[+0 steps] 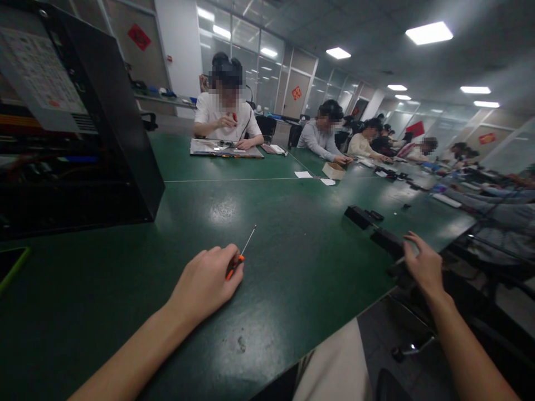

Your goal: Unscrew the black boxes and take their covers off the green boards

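Observation:
A screwdriver with an orange and black handle (pixel 234 267) is gripped in my left hand (pixel 213 275), its thin metal shaft pointing up and away over the green table. At the table's right edge, my right hand (pixel 424 264) touches a black block-like part (pixel 388 243), with thumb and fingers partly spread; whether it grips the part I cannot tell. Another black part (pixel 358 216) lies just beyond, with a small black piece beside it.
A large black metal case (pixel 83 122) stands at the left on the green table (pixel 292 267). A green-edged object (pixel 15 267) lies below it. Across the table a person works over a flat panel (pixel 225 148). Further right are a small open box (pixel 333 170), papers and several people.

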A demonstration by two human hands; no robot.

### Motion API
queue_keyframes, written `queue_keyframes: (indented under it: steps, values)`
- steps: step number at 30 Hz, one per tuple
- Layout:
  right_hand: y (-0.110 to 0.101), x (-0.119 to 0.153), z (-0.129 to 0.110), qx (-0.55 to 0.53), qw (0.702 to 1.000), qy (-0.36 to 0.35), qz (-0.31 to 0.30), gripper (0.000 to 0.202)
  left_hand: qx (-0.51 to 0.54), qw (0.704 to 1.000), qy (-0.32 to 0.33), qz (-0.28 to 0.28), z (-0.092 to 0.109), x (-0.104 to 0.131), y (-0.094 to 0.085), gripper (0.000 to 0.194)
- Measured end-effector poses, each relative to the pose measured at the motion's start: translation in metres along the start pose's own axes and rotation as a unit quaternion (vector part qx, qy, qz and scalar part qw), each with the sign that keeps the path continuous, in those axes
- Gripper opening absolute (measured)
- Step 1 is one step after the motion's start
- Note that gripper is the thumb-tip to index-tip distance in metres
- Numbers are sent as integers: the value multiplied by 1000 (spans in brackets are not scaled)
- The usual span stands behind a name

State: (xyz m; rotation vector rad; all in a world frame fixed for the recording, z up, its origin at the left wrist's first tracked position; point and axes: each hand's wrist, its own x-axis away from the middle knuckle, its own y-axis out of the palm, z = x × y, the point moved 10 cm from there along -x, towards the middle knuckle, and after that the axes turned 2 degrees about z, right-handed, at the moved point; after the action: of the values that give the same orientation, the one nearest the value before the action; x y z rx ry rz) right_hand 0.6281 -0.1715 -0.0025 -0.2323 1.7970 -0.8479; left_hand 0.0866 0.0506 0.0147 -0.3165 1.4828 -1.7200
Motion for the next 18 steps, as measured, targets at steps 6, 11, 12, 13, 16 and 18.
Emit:
queue_keyframes:
  steps: [6, 11, 12, 13, 16, 18]
  values:
    - [-8, 19, 7, -15, 1000, 2, 3, 51, -1, 999, 36, 22, 8, 2, -3, 15]
    - [7, 11, -3, -33, 996, -61, -57, 44, -3, 999, 43, 23, 8, 2, -1, 13]
    - [9, 10, -3, -33, 996, -63, -61, 43, -2, 999, 43, 21, 8, 2, -1, 13]
    - [10, 9, -2, -31, 996, -62, -62, 43, -1, 999, 43, 20, 8, 1, 0, 13]
    - [13, 12, 0, -21, 997, -53, -61, 44, 5, 999, 42, 15, 7, 1, 2, 13]
    - [12, 15, 0, -15, 997, -46, -62, 45, 18, 999, 39, 9, 7, 1, 4, 13]
